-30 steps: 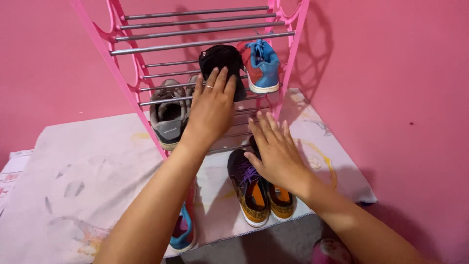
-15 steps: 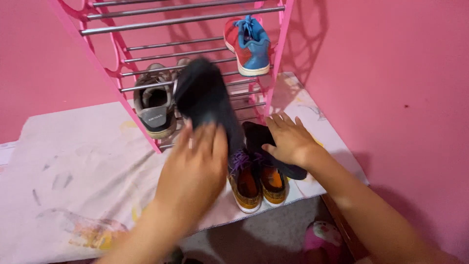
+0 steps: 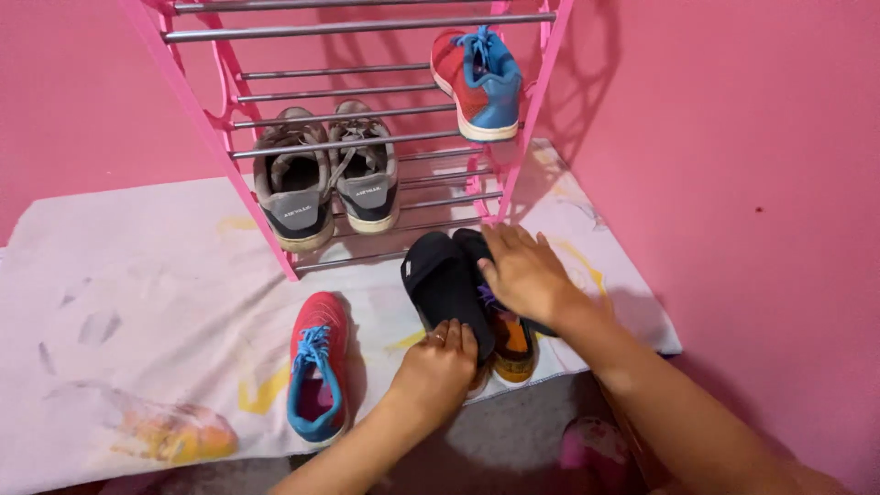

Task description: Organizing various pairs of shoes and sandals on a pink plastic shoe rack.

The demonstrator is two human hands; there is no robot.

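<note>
My left hand (image 3: 441, 359) grips the near end of a black slipper (image 3: 445, 286) lying on top of a purple and orange sneaker pair (image 3: 513, 337) on the floor cloth. My right hand (image 3: 521, 273) rests palm down on a second black slipper (image 3: 469, 246) beside the first, fingers spread over it and the sneakers. A red and blue sneaker (image 3: 316, 380) lies alone on the cloth to the left of my left hand.
A pink shoe rack (image 3: 197, 119) with metal bars stands against the pink wall. It holds a grey sneaker pair (image 3: 325, 174) and one red and blue sneaker (image 3: 481, 78). A stained white cloth (image 3: 119, 302) covers the floor. A pink object (image 3: 587, 445) lies at bottom.
My left hand took the black slipper off the rack and brought it down onto the sneaker pair on the floor. My right hand stayed on the floor shoes. The camera tilted lower.
</note>
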